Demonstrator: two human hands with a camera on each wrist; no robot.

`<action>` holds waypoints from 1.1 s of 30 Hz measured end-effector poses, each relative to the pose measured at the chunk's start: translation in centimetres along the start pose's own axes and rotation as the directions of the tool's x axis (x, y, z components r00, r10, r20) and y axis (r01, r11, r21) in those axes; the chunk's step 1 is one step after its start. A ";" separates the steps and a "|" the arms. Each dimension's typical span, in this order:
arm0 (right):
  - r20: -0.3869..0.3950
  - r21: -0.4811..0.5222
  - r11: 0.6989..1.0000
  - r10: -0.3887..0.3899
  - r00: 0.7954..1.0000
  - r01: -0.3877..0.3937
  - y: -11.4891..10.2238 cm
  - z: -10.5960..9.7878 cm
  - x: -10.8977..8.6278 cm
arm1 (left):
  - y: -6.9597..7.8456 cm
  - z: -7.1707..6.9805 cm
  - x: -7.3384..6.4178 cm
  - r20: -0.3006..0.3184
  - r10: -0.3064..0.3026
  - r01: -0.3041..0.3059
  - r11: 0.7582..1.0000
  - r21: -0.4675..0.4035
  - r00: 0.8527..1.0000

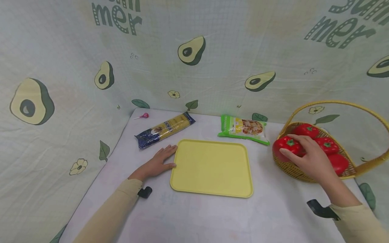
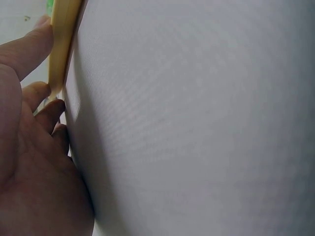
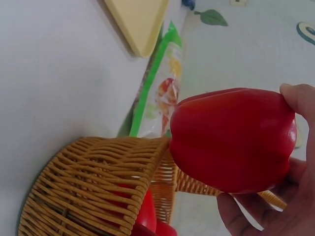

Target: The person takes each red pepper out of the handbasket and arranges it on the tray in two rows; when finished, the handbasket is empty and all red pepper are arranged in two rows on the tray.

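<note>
My right hand (image 1: 316,160) grips a red bell pepper (image 3: 231,140) between thumb and fingers, at the near left rim of a wicker basket (image 3: 93,182). The right wrist view shows this pepper raised clear of the weave. More red bell peppers (image 1: 327,145) lie inside the basket, partly behind the hand. On the other side, my left hand (image 1: 156,163) lies on the table with its fingers extended. Its fingertips and thumb touch the left edge of a yellow rectangular tray (image 1: 211,168), and nothing lies on the tray.
A blue and gold pasta packet (image 1: 165,130) lies behind the left hand, with a pink lollipop (image 1: 145,115) beyond it. Behind the tray is a green and white food packet (image 1: 244,129). The basket's tall handle (image 1: 343,102) arches over its right side. Avocado-print cloth (image 1: 225,84) hangs around the table.
</note>
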State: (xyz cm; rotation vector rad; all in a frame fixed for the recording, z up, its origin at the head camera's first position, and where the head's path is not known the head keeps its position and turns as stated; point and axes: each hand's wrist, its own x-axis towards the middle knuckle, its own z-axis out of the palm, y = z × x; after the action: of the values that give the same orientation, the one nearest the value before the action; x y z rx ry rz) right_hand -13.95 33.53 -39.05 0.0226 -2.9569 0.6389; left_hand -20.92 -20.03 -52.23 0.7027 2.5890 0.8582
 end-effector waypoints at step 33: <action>0.094 0.133 0.990 -0.069 0.993 0.056 -2.6 4.1 0.2 | 0.1 -0.2 0.0 0.009 -0.017 0.017 1.000 0.001 1.000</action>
State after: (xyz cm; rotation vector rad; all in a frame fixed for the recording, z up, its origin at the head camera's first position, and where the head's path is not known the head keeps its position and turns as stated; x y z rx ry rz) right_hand -14.52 29.46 -41.67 0.1619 -2.9882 0.8441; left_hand -20.96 -20.04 -52.05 0.6821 2.5838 0.8473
